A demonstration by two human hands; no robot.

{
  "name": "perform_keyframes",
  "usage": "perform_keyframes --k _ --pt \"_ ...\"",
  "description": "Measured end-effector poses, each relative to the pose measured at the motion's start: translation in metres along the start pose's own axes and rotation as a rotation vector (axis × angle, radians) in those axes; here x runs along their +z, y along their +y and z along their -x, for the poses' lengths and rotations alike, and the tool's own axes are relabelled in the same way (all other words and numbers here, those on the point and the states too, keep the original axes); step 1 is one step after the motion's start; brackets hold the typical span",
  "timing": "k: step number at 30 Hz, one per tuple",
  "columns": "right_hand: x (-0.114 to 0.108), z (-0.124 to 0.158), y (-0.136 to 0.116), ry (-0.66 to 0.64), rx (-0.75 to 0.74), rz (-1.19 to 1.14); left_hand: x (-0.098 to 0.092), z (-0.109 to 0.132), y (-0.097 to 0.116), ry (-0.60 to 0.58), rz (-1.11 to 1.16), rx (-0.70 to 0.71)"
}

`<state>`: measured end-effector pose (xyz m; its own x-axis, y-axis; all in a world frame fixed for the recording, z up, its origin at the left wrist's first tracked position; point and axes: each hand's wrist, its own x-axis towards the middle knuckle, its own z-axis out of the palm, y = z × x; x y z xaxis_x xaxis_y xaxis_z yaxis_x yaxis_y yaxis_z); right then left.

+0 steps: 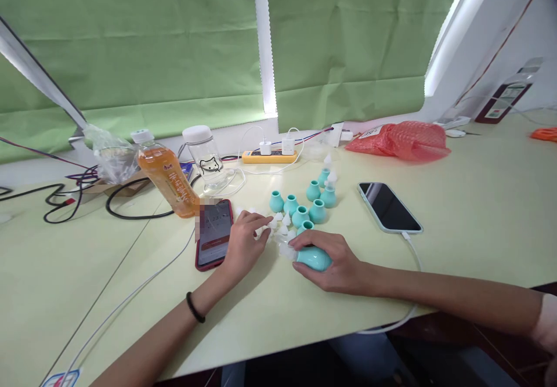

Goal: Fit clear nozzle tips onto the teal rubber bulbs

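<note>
My right hand [337, 262] is wrapped round a teal squeeze bulb [314, 258] lying on its side. A clear, whitish nozzle part [286, 250] sits at its left end. My left hand [247, 239] reaches over a cluster of small white cone tips [278, 224], thumb and index finger apart, with the index fingertip close to them. Whether it touches one, I cannot tell. Several teal bulbs [300, 216] stand upright with open necks just beyond my hands. Farther back, a teal bulb [329, 195] has a clear tip fitted on top.
A red-cased phone [214, 233] lies beside my left hand; a charging phone [389, 207] is at right. Behind stand an orange drink bottle [167, 178], a clear jar [206, 158], a yellow power strip [270, 157] and pink bubble wrap [402, 138]. Cables cross the table.
</note>
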<state>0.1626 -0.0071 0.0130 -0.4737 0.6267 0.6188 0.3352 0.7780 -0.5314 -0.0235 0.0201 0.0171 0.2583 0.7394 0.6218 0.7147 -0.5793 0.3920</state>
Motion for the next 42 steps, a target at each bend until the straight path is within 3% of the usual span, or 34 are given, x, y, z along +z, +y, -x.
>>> perform_keyframes --k 2,7,9,13,18,21,26,30,32,35,38,42 --pt "0.0 0.0 -0.001 -0.016 0.003 -0.012 0.006 0.001 -0.007 -0.047 -0.057 0.003" --pt "-0.001 -0.001 -0.002 -0.037 0.084 -0.007 0.001 0.007 0.012 0.091 -0.002 0.09" --pt "-0.001 0.0 -0.004 -0.043 0.108 -0.03 -0.004 0.011 0.027 0.013 0.017 0.16" --pt "0.0 0.002 -0.009 -0.056 0.13 -0.106 -0.003 0.019 0.042 -0.201 -0.152 0.208" --pt "0.0 0.0 -0.01 -0.181 0.1 -0.082 0.006 0.025 0.038 -0.169 -0.144 0.276" --pt "0.0 0.0 -0.009 -0.261 0.097 -0.084 0.004 0.023 0.038 -0.273 0.108 0.106" --pt "-0.004 -0.001 -0.009 -0.281 0.076 -0.124 0.002 0.017 0.042 -0.485 0.595 -0.238" --pt "-0.012 -0.004 -0.016 -0.203 -0.226 -0.125 -0.002 0.011 0.038 -0.563 0.86 -0.476" --pt "-0.022 -0.01 -0.022 -0.09 -0.325 -0.115 -0.004 0.009 0.033 -0.48 0.744 -0.491" --pt "-0.044 -0.032 -0.028 0.04 -0.284 -0.087 -0.002 0.01 0.025 -0.401 0.206 -0.22" --pt "-0.064 -0.063 -0.02 0.114 -0.251 0.014 0.006 0.012 0.019 -0.461 -0.279 0.012" --pt "-0.065 -0.103 0.017 0.161 -0.119 0.186 0.015 0.014 0.016 -0.492 -0.5 0.043"
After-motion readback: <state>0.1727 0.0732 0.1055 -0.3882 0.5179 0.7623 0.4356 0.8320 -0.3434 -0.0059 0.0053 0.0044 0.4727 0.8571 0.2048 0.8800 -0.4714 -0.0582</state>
